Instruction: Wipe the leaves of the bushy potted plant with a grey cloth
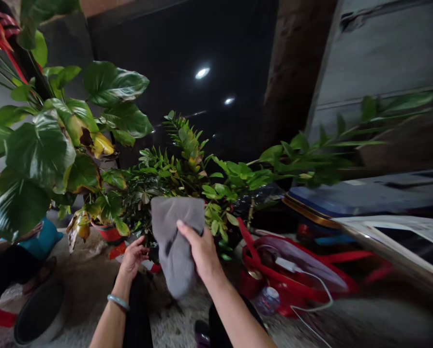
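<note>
My right hand (201, 249) grips a grey cloth piece (178, 270) near its upper right part, the thumb lying on top and the other fingers behind it. The cloth has a straight upper edge and a rounded lower end, and it hangs in front of the plants. To the left of the cloth, my left hand (133, 258) is raised with bent, parted fingers and nothing in it. A pale bracelet (118, 302) circles my left wrist.
Leafy potted plants (187, 164) stand ahead, with large leaves at left. A red bag (289, 270) with a white cable and a plastic bottle (269, 299) sit at right. A dark bucket (40, 314) is at lower left, near another person's legs (6, 270).
</note>
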{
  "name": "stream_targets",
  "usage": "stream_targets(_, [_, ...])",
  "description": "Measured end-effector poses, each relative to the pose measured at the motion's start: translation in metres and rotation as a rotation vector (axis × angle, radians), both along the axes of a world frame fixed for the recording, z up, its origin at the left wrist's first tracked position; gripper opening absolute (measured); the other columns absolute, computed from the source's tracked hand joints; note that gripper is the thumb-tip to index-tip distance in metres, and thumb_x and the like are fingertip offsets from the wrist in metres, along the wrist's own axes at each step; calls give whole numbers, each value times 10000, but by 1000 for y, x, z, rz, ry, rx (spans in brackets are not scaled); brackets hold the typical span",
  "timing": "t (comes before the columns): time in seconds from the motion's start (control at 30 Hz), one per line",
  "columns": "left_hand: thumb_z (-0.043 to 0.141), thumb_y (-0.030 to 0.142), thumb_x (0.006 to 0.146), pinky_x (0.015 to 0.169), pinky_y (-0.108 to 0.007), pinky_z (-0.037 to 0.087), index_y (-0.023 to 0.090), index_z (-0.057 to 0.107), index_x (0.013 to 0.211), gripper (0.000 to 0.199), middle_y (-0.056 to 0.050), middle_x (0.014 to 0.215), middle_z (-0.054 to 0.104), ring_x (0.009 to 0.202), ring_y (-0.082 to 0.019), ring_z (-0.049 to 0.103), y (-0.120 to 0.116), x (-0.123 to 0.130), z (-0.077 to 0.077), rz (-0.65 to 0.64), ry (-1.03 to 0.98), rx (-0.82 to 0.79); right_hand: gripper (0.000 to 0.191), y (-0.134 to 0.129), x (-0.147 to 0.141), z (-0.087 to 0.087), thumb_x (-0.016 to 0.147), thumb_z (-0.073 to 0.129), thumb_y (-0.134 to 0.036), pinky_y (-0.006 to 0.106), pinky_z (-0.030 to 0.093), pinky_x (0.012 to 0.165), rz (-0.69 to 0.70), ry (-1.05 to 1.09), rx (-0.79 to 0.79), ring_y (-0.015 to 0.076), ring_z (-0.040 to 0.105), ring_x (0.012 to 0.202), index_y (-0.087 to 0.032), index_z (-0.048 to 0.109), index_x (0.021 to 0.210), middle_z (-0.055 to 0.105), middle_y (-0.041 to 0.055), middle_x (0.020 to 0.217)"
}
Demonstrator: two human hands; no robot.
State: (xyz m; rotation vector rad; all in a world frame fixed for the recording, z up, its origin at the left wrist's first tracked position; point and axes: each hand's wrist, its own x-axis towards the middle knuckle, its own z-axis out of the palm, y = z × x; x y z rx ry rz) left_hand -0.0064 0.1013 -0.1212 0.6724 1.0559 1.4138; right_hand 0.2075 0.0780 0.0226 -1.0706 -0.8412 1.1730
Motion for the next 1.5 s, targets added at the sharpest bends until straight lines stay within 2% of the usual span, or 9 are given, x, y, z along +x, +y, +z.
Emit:
stream_targets(0.13, [725,166,580,644,-289,497,123,701,1027,450,-42,666,705,670,-188,660,2,4,-1,23,-48,-4,513,31,-21,4,565,754,-455,408,535,845,37,208,-22,310,692,932,-158,698,980,766,97,964])
stream_targets(0.27, [742,224,586,731,-319,509,144,740,892,317,-66,788,752,809,-243,680,1,2,4,-15,-48,40,315,-15,-39,-43,620,715,-402,443,540,800,489,152,-202,328,716,811,-168,733,830,769,74,754])
stream_targets(0.33, [765,198,559,719,-307,506,150,745,917,361,-67,832,759,804,-237,678,0,-2,5,-29,-43,28,232,-45,-32,-56,619,722,-377,430,533,819,513,39,-202,329,711,865,-220,748,788,774,54,785])
stream_targets(0.43, [755,163,556,668,-287,496,147,733,989,435,-53,781,744,723,-202,665,0,-5,2,-26,-32,12,325,-56,-7,-37,612,755,-387,431,518,872,415,-70,-139,329,693,935,-230,752,896,775,60,905])
stream_targets(0.63, [731,194,590,600,-280,483,121,699,1041,458,-61,719,705,660,-176,641,-1,3,3,24,3,-15,539,15,2,17,606,747,-462,384,530,853,13,78,46,290,689,934,-172,699,1058,769,68,908])
stream_targets(0.8, [647,171,596,601,-275,458,153,719,838,253,-25,675,678,601,-160,590,-8,6,1,142,286,45,440,-1,-25,-48,595,744,-445,399,551,707,435,236,-235,284,710,702,-125,722,896,747,74,688])
stream_targets(1.0, [647,117,629,767,-303,460,212,660,619,97,-85,1013,665,883,-226,606,-23,15,9,550,684,307,408,-57,-3,-121,572,756,-470,375,524,744,401,86,-346,297,706,783,-157,739,834,748,57,713])
stream_targets(1.27, [718,158,636,755,-314,489,233,629,1196,573,-100,1140,667,887,-227,639,40,3,62,448,560,159,387,-63,12,-114,582,740,-479,372,516,762,394,-24,-311,315,696,854,-175,742,821,757,67,788])
stream_targets(1.5, [798,286,623,711,-309,501,199,552,1286,712,-59,909,711,777,-207,660,42,3,23,324,399,56,391,-67,22,-101,570,769,-465,392,532,789,335,-76,-288,324,695,882,-185,741,841,763,77,841])
